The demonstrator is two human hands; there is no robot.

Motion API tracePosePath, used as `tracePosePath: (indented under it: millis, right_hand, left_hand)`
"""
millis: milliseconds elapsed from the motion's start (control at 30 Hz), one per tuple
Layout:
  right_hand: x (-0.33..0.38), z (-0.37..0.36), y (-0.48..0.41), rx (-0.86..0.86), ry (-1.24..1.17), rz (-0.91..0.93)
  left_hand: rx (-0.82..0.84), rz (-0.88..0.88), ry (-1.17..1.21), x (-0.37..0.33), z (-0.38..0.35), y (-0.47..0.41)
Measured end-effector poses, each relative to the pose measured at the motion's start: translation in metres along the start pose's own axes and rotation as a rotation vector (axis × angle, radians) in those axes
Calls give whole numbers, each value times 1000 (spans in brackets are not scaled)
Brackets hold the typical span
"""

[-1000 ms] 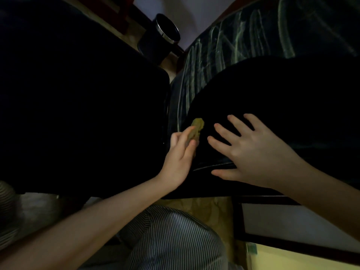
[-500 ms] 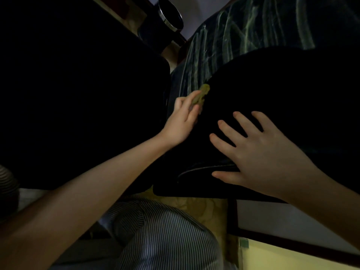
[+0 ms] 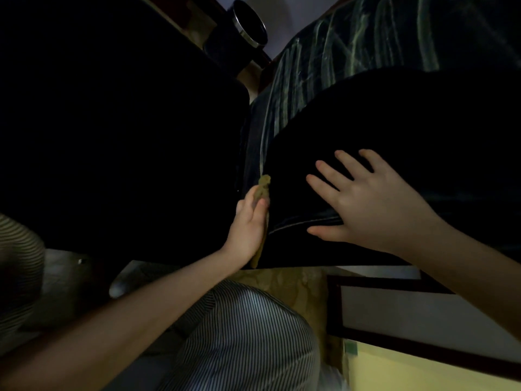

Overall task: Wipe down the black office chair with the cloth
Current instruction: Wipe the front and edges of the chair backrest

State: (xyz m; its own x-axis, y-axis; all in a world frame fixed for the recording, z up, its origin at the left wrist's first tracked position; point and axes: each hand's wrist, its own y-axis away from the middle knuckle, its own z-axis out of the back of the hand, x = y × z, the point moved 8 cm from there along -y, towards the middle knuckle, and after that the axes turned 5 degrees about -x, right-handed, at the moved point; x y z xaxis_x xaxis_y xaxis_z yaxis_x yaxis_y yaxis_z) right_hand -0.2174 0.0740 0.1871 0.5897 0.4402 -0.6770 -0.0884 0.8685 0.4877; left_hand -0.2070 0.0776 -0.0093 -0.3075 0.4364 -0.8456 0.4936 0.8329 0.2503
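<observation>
At the left edge of the black office chair [image 3: 394, 122], in the head view, the left hand [image 3: 249, 221] holds the olive cloth [image 3: 264, 183] between thumb and nearly straight fingers and presses it on the chair's side. The cloth's tip shows past the fingertips. Just beside it, the right hand [image 3: 375, 210] lies flat on the cushion, fingers spread, holding nothing.

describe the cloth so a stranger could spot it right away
Start at the big black chair filling the upper right. At its left edge, the left hand holds a small cloth against it. It is the only olive-yellow thing there, poking out above that hand; the right hand is bare.
</observation>
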Motion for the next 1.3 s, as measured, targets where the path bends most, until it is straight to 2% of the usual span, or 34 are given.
tracePosePath:
  millis: [67, 233, 367, 433, 600, 733, 1000, 1100, 1300]
  right_hand:
    - [-1, -1, 0, 7, 8, -6]
    - [-4, -1, 0, 26, -4, -58]
    - [-1, -2, 3, 29, -5, -92]
    - [0, -2, 3, 27, -2, -83]
    - [1, -5, 0, 103, 16, -64]
    - [7, -11, -5, 209, 32, -39]
    - [27, -10, -56, 288, -15, 154]
    - [21, -23, -58, 383, -62, 133]
    - [24, -27, -59, 448, -115, 124]
  left_hand:
    - [-10, -113, -97, -29, -2, 13]
    - [9, -529, -376, -106, -24, 35]
    - [-56, -647, -411, -103, -20, 38]
    - [-64, -605, -362, -90, -16, 35]
    - [-88, -366, -225, -46, 0, 16]
    - [-27, -278, -185, -26, 0, 0]
    - [49, -80, -59, -17, -2, -56]
    - [33, -51, -93, -21, -5, -91]
    - [-15, -19, -167, -7, -5, -137]
